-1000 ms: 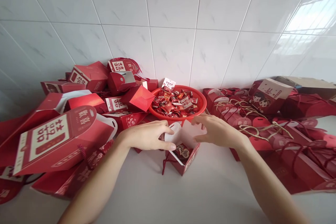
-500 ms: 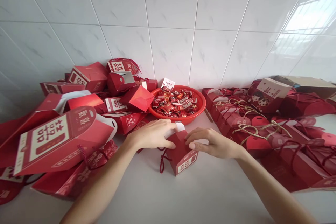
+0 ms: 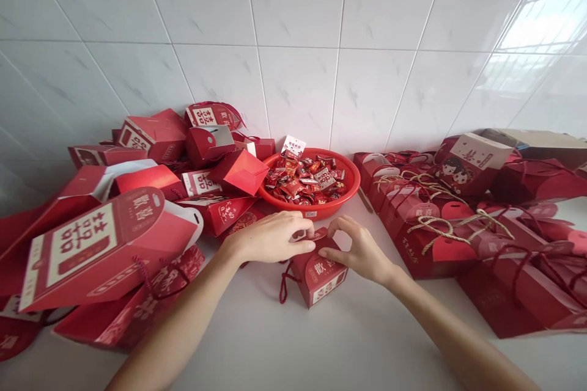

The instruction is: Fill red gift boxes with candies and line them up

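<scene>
A small red gift box [image 3: 321, 275] with pale printed characters stands on the white tabletop between my hands. Its rounded front flap is folded inward over the top. My left hand [image 3: 277, 238] has its fingers curled around the box's upper left edge, thumb on the flap. From the right, my right hand [image 3: 360, 250] pinches the upper edge, thumb also on the flap. A dark red cord [image 3: 284, 286] hangs off the box's left side. Behind it is a red plastic basket [image 3: 312, 211] of wrapped sweets [image 3: 298, 183].
On the left lies a heap of open red boxes [image 3: 151, 238], some tipped over. Closed red boxes [image 3: 431, 250] with cord handles stand in rows on the right. A brown carton [image 3: 536, 143] lies at the back right, by the tiled wall [image 3: 298, 73].
The box's front flap, upright or hidden before, now lies over the top with its printing showing. Both thumbs have moved onto it, and my right fingers have curled in.
</scene>
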Motion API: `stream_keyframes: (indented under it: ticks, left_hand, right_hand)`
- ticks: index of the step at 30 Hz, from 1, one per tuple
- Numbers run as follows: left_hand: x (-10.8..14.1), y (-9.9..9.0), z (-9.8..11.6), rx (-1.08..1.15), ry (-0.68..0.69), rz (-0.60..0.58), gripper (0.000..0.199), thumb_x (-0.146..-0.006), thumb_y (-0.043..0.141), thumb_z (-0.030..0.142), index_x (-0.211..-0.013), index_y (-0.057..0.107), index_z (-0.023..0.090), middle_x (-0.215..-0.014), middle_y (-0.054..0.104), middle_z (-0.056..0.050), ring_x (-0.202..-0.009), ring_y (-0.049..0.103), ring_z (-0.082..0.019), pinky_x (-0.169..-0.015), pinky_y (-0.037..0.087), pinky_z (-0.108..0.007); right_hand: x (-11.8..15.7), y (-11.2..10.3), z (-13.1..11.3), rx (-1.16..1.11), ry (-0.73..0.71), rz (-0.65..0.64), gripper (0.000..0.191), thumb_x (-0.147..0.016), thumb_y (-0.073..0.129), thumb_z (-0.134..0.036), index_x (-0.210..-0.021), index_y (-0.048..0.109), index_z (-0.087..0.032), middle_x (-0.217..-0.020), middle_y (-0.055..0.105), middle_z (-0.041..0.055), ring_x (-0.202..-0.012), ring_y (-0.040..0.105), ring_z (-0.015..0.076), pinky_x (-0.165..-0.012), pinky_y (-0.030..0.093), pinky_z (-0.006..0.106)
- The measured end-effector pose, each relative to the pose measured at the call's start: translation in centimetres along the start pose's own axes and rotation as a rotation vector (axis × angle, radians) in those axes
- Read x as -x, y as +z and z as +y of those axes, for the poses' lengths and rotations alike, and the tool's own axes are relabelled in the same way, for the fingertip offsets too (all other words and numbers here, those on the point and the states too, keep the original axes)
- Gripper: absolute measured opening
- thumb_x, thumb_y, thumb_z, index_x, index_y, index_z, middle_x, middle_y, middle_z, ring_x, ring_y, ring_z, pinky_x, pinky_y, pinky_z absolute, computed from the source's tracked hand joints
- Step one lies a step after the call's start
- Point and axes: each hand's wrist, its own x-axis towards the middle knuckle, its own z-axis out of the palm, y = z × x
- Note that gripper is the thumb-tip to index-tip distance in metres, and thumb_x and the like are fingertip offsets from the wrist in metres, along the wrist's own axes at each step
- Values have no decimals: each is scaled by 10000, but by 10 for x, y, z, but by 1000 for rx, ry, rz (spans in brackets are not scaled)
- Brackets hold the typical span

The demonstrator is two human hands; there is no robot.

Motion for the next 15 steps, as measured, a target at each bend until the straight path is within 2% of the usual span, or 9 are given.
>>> stream_keyframes:
  ticks: [2,4,8,12,15]
  left_hand:
    - [2,2,2,13,-42,-39,370,-941,476,541,-1056,683,256,-1092,645,-54,-1043,623,-258,-849,445,-327]
    - [3,6,5,19,-99,-100,411,-889,549,592,-1137,660,283,-1153,638,-58,-1128,590,-295,-865,445,-346]
    - [2,8,7,51,-114,-179,463,-822,682,494,-1248,598,333,-1251,635,-32,-1208,546,-309,-925,426,-367]
    - [-9,2,-12,118,-26,-210,475,-806,716,439,-1263,623,348,-1318,620,-3,-1242,528,-274,-974,405,-323]
    - [-17,-2,-30,196,3,-220,513,-803,723,442,-1300,622,366,-1371,597,15,-1181,570,-241,-926,426,-274]
  right_hand:
    - [-2,1,6,-84,30,-2,347,-805,738,-511,-835,572,-209,-896,652,29,-861,607,200,-809,494,355]
    - [-4,-1,12,-232,74,-23,355,-830,699,-539,-867,591,-202,-918,667,38,-880,629,200,-838,506,362]
    - [-8,-5,26,-421,200,-105,432,-864,631,-598,-1017,669,-195,-1078,709,70,-1016,656,232,-940,511,390]
    - [-7,-4,37,-481,263,-213,568,-885,537,-685,-1063,719,-178,-1088,739,84,-1067,664,257,-1016,486,444]
    - [-6,-4,40,-515,304,-257,626,-886,511,-711,-1088,726,-159,-1090,746,107,-1077,674,272,-1025,484,472]
